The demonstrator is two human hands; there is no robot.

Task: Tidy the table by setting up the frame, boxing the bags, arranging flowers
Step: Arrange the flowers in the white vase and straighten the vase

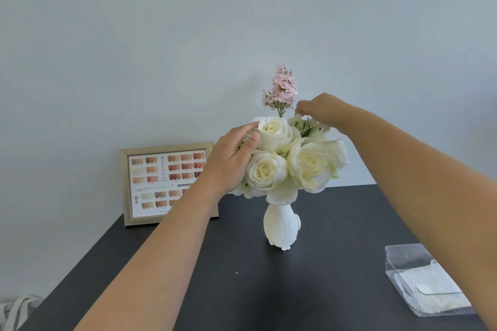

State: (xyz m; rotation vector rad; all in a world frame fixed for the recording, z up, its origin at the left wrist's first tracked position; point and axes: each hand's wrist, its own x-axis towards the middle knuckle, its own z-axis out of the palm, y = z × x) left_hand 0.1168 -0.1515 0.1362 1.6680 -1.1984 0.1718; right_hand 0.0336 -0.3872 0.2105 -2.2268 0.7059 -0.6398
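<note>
Clear box holds bags; white vase holds roses.

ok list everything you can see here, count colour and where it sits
white roses: a bunch of several, cream white, in the vase
pink sprig: one, pale pink, rising above the roses
vase: one, white, middle of the table
picture frame: one, gold, upright at the table's back left against the wall
clear box: one, transparent with whitish contents, table's right edge
table: one, dark grey
cloth straps: pale grey, bottom left, off the table
left hand: on a rose's left side
right hand: pinching the bouquet's top right
</note>
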